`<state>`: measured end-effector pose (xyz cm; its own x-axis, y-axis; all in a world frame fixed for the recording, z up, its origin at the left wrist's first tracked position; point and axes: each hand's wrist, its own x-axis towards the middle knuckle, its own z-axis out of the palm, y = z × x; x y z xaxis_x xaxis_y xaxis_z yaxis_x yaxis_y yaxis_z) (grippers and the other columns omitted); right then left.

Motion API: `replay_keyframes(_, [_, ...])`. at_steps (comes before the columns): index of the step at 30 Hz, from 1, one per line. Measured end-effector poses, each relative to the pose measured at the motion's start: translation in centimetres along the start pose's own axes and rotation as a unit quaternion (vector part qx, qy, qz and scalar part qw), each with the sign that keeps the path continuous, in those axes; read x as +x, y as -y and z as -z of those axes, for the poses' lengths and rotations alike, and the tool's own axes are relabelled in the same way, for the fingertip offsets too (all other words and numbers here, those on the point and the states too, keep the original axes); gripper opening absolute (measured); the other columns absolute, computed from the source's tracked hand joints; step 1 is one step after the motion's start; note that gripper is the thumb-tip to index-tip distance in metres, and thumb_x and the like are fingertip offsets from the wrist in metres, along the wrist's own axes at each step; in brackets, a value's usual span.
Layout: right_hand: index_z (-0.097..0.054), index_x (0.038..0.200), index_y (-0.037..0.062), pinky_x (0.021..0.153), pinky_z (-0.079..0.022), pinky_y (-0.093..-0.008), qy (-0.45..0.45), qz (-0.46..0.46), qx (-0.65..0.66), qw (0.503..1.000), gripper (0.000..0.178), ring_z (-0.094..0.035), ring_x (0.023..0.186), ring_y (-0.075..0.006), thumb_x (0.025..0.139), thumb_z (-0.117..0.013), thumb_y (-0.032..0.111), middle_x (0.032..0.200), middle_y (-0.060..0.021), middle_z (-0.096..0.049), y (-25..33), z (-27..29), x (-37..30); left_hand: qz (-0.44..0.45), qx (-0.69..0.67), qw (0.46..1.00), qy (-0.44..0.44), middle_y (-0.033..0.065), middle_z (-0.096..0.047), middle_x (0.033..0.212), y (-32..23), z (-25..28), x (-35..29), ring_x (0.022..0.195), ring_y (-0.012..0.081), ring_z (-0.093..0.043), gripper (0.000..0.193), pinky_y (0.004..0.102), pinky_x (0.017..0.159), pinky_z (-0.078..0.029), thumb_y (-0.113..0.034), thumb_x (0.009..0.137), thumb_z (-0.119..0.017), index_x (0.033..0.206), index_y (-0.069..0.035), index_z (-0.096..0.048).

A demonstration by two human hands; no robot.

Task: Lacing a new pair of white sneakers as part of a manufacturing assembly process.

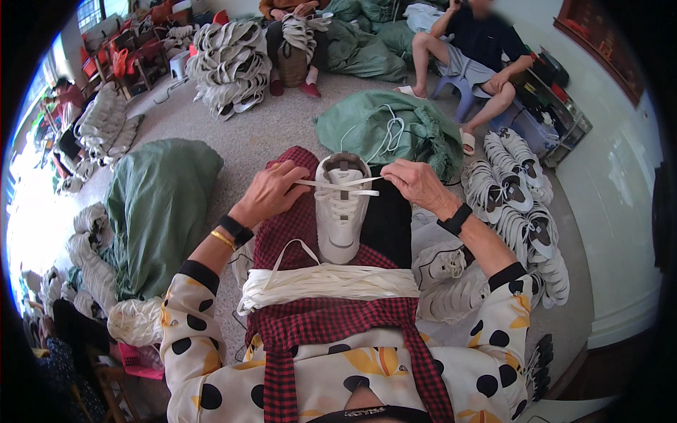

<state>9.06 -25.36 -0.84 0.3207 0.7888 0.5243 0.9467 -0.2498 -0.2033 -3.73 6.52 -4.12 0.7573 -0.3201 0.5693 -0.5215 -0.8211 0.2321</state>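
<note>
A white sneaker (340,229) rests on my lap, its toe toward me, laced up the front. My left hand (273,190) pinches one end of a flat white shoelace (324,185) beside the collar. On the other side my right hand (419,187) grips lace between thumb and fingers. Both lace ends are drawn out sideways, crossing over the tongue, and a short tail shows near the right hand. Across my lap, nearer to me, lies a thick hank of white laces (331,284), one strand looping up. Under the shoe is my red-and-black checked apron (285,236).
Stacked sneakers (525,204) stand on the floor at my right. A green sack (162,204) is at my left, another green sack (391,127) just ahead. Farther off, one person sits by piled shoes (229,67), another on a purple stool (462,95).
</note>
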Motion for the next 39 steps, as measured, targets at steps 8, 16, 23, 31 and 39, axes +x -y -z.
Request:
replay_keyframes(8, [-0.067,0.094,0.0048,0.061,-0.051,-0.0377,-0.053,0.018,-0.096,0.994,0.009,-0.063,0.069,-0.0302,0.086,-0.068,0.009,0.078,-0.0093,-0.059,-1.0,2.4,-3.6,-0.067,0.190,0.979,0.003,0.0096,-0.051,0.083,5.2,2.7,-3.5,0.079,0.0279,-0.058,0.021,0.0392,0.066,-0.049,-0.007,0.080,-0.064,0.101,-0.009,-0.059])
replay_keyframes(16, [-0.064,0.092,0.0044,0.062,-0.051,-0.0407,-0.040,-0.077,-0.156,0.984,0.007,-0.063,0.073,-0.0334,0.086,-0.064,0.008,0.081,-0.0118,-0.058,-4.0,6.0,-7.9,0.069,0.247,0.965,-0.057,0.0122,-0.055,0.086,9.1,7.0,-8.4,0.083,0.0343,-0.060,0.012,0.0436,0.070,-0.051,-0.006,0.089,-0.058,0.101,-0.007,-0.060])
replay_keyframes(23, [-0.058,0.084,0.0020,0.070,-0.052,-0.0419,-0.014,-0.158,-0.249,0.955,0.001,-0.060,0.083,-0.0325,0.084,-0.057,0.003,0.083,-0.0124,-0.053,-4.1,6.8,-9.1,0.105,0.290,0.944,-0.120,0.0108,-0.053,0.091,8.6,5.1,-7.5,0.090,0.0319,-0.057,0.017,0.0443,0.076,-0.051,0.000,0.082,-0.056,0.096,-0.007,-0.065])
replay_keyframes(31, [-0.065,0.094,0.0029,0.072,-0.052,-0.0399,-0.219,-0.176,-0.213,0.936,0.009,-0.063,0.085,-0.0309,0.086,-0.063,0.001,0.088,-0.0108,-0.059,-3.6,5.2,-9.5,0.180,0.127,0.962,-0.163,0.0124,-0.056,0.089,7.9,0.7,-3.8,0.085,0.0318,-0.058,0.015,0.0424,0.075,-0.049,-0.001,0.084,-0.063,0.097,-0.003,-0.070])
replay_keyframes(39, [-0.067,0.097,0.0053,0.071,-0.052,-0.0388,-0.357,-0.183,-0.172,0.900,0.015,-0.063,0.082,-0.0312,0.083,-0.065,-0.001,0.088,-0.0109,-0.060,-2.6,3.4,-8.7,0.115,-0.039,0.987,-0.108,0.0136,-0.058,0.084,0.6,-1.6,4.3,0.074,0.0297,-0.059,0.016,0.0397,0.068,-0.048,0.005,0.082,-0.061,0.094,0.000,-0.070])
